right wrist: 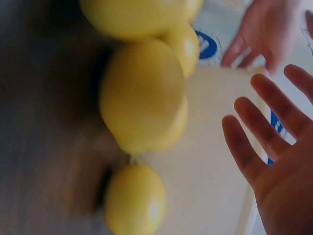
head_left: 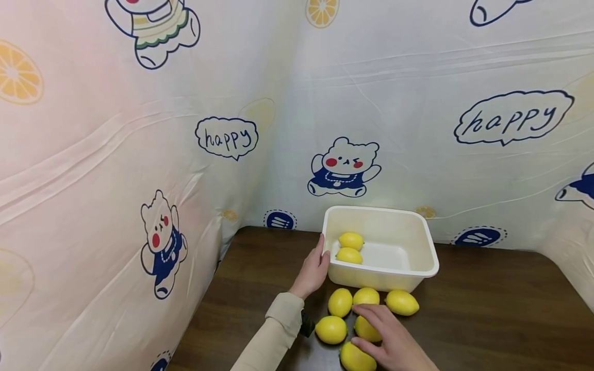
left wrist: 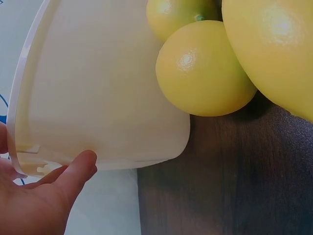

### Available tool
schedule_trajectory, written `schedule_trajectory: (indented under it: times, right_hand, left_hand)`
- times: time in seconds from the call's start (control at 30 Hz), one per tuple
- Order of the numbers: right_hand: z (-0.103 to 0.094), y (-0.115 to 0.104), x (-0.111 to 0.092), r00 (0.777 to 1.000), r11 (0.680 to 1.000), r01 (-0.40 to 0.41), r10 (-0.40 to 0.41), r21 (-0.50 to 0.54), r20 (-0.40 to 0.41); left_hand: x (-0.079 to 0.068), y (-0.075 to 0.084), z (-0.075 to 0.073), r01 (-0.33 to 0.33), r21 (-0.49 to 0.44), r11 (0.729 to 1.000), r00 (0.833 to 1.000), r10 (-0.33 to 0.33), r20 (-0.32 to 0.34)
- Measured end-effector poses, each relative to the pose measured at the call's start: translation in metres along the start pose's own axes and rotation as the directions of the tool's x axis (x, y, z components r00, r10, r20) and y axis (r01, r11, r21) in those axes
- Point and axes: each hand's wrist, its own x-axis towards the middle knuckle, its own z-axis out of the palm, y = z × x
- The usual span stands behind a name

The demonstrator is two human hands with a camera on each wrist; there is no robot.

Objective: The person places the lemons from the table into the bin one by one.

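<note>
A cream plastic bin (head_left: 377, 279) stands on the table, and two lemons (head_left: 349, 255) lie at its left end. My left hand (head_left: 312, 273) holds the bin by its left front corner; in the left wrist view the thumb (left wrist: 78, 171) lies against the wall, with other fingers near the rim. In front of the bin, several loose lemons (head_left: 331, 330) sit close together. Over them hovers my right hand (head_left: 392, 337), partly covering a lemon (head_left: 365, 329) and the nearest lemon (head_left: 356, 358). The right wrist view shows its fingers (right wrist: 257, 129) spread and holding nothing.
Dark wood table (head_left: 501, 304) extends to both sides. A printed cloth (head_left: 278, 170) hangs behind and along the left, with the bin close to it at the back. One lemon (head_left: 401, 302) lies right of the group, near the bin's front wall.
</note>
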Motion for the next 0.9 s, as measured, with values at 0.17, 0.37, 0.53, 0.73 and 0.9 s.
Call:
schedule_trajectory:
  times: [0.17,0.37,0.53,0.73,0.9]
  right_hand:
    - [0.014,-0.005,-0.005,0.994,0.999,-0.028,0.03,-0.017,0.105]
    - [0.025,-0.006,-0.009,0.983,0.999,0.023,-0.014,-0.047,0.181]
    - [0.031,-0.006,-0.013,0.982,0.996,0.052,-0.037,-0.074,0.188]
    - [0.036,-0.006,-0.018,0.988,0.989,0.082,-0.064,-0.122,0.142]
    - [0.042,-0.003,-0.022,0.989,0.978,0.133,-0.119,-0.163,0.09]
  left_hand:
    - [0.0,-0.001,0.0,-0.003,0.013,1.0,1.0,0.003,-0.001]
    - [-0.001,0.0,0.0,0.005,0.011,1.0,1.0,-0.005,-0.005]
    - [-0.001,0.001,0.0,0.001,0.002,1.0,1.0,-0.001,-0.004]
    - [-0.001,0.003,0.0,0.004,0.0,1.0,1.0,-0.004,-0.008]
    - [-0.001,0.004,0.0,0.013,-0.011,1.0,1.0,-0.013,-0.009]
